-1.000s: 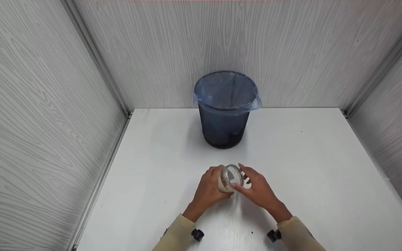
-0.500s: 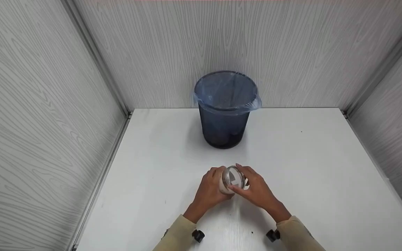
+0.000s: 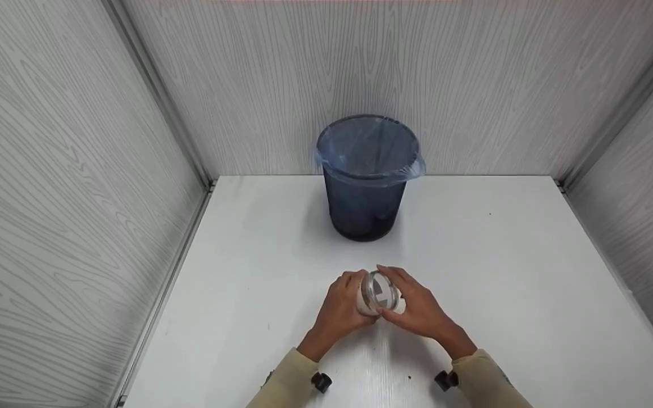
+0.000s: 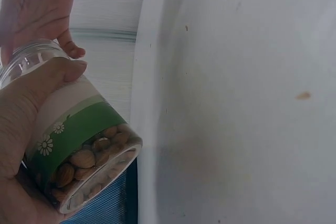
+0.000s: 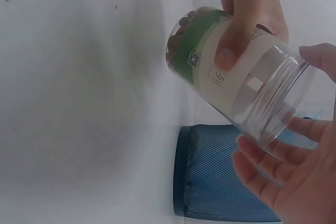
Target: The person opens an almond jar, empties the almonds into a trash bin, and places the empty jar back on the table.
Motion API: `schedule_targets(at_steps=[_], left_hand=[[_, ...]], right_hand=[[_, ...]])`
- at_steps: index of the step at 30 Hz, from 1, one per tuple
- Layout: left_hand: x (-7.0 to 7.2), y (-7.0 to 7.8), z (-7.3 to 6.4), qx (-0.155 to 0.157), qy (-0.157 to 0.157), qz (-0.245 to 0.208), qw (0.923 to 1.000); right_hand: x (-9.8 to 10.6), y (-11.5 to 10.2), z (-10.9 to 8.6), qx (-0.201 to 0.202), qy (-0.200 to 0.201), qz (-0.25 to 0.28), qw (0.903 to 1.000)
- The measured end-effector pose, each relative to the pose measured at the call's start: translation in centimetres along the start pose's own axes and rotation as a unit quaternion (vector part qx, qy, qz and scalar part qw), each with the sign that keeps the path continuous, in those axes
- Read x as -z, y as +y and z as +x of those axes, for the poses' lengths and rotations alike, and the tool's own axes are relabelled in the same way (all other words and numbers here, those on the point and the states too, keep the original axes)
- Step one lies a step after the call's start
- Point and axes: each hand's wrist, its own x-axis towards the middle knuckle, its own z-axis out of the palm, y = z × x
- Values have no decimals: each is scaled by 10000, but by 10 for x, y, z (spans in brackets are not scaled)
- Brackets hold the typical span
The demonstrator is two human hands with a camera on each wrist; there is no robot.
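Note:
A clear jar [image 4: 65, 100] with a white and green label is held tilted over the table, its top end towards the right hand. Brown nuts [image 4: 83, 158] that look like almonds lie at its bottom end. My left hand [image 3: 340, 306] grips the jar round its body, the thumb across the label [image 5: 202, 45]. My right hand [image 3: 420, 309] has its thumb and fingertips on opposite sides of the ridged, clear top end [image 5: 278, 100]. In the head view, much of the jar's body is hidden behind the left hand.
A dark blue mesh bin [image 3: 363, 209] with a thin blue bag [image 3: 414, 170] over its rim stands beyond the hands, near the back wall [image 3: 258, 85]. Small brown specks dot the white table [image 3: 502, 283]. Panels flank it on both sides.
The right hand's fingertips have shifted round the jar's top end, and its thumb sits a little lower on the near side. The jar has moved very slightly right; the left hand keeps its grip.

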Motion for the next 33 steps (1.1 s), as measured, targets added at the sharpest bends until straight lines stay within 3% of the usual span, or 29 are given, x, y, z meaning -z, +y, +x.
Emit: schedule_targets(at_steps=[6,12,23,27,33], left_hand=[[0,0,-1,-24,-12,-41,10000],[-1,-1,-2,-28,14,23,10000],[-2,1,-4,114,64,73,9999],[-2,2,-4,160,78,135,9998],[-3,2,-4,72,121,148,9998]], right_hand=[[2,1,0,300,-160,27,9994],[1,3,0,227,-235,126,9994],[-10,-4,-6,-490,261,554,9969],[-14,-8,-7,-867,292,784,9927],[-16,-10,-8,-1091,305,785,9905]])
